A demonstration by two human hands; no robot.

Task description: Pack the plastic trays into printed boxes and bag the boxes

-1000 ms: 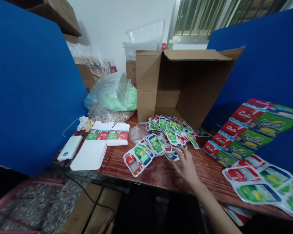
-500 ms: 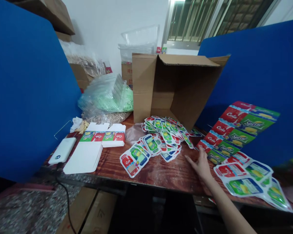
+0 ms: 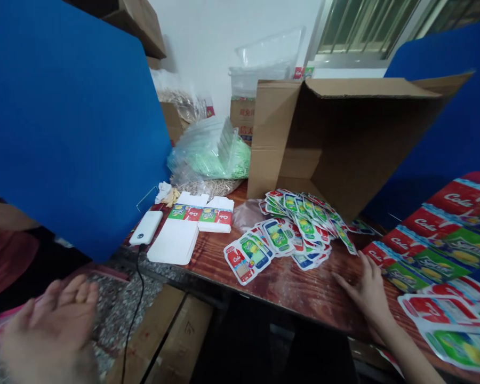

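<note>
My right hand [image 3: 370,293] rests on the wooden table, thumb stretched out to the left and fingers spread. Its fingertips are at the lower left edge of a leaning stack of red and green Cola and Sprite printed boxes [image 3: 428,256]; whether they touch it I cannot tell. To that hand's left lies a loose heap of Cola and Sprite printed cutouts [image 3: 300,224]. More large cutouts [image 3: 444,314] lie to its right. At the lower left, off the table, my left hand [image 3: 56,325] is palm up, open, with nothing in it, slightly blurred.
An open cardboard box [image 3: 272,138] stands behind the heap. White folded cartons with printed bands [image 3: 176,240] lie on the left beside a white power bank [image 3: 146,226] with a black cable. Clear plastic trays [image 3: 208,149] sit behind. Blue partitions [image 3: 84,133] flank the table. A person's dark clothing shows far left.
The view has swung left, so everything sits farther right in the picture. My left hand has come into view at the lower left. My right hand stays by the stacked boxes.
</note>
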